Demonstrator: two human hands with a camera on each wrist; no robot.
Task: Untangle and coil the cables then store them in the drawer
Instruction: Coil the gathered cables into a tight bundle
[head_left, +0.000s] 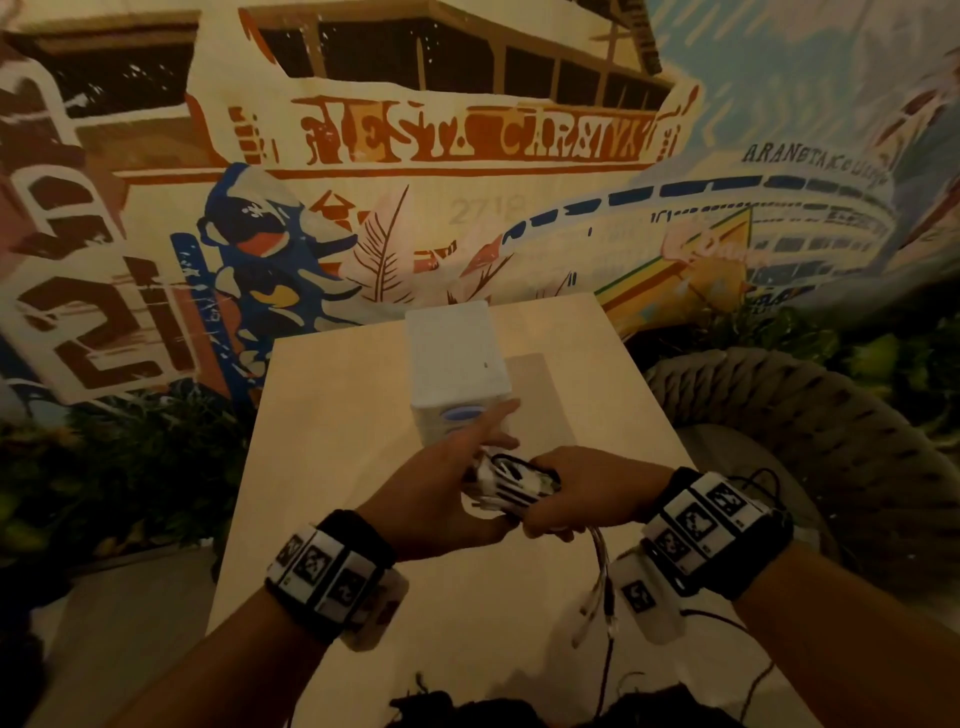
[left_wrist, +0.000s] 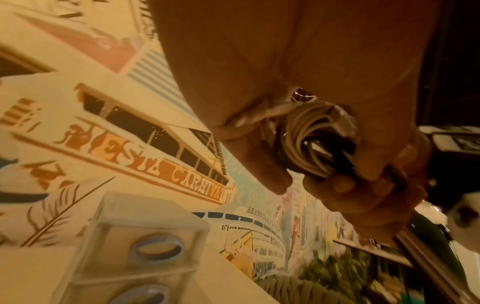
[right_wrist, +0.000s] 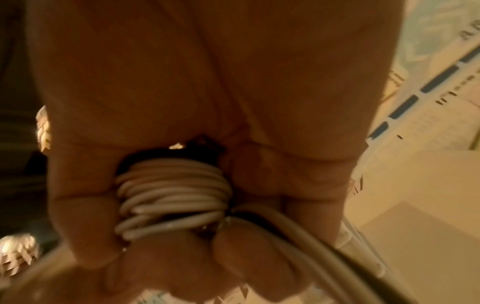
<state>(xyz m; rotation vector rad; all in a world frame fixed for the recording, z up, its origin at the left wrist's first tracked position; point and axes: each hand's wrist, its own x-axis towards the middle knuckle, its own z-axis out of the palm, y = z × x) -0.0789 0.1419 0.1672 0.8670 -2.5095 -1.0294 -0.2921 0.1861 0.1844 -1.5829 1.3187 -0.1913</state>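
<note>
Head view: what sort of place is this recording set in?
Probably a café or lounge corner, not a workshop. A colourful painted wall mural fills the background, a woven rope chair stands beside the small light wooden table, and leafy green plants line the wall's base.

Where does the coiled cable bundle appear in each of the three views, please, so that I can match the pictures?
Head: the cable bundle sits low in the centre, between the left hand and right hand, in front of the small drawer unit.
Left wrist: right of centre, under the hand.
Right wrist: centre, white loops between curled fingers.
Shared landmark: the wall mural, at left and far right.
</note>
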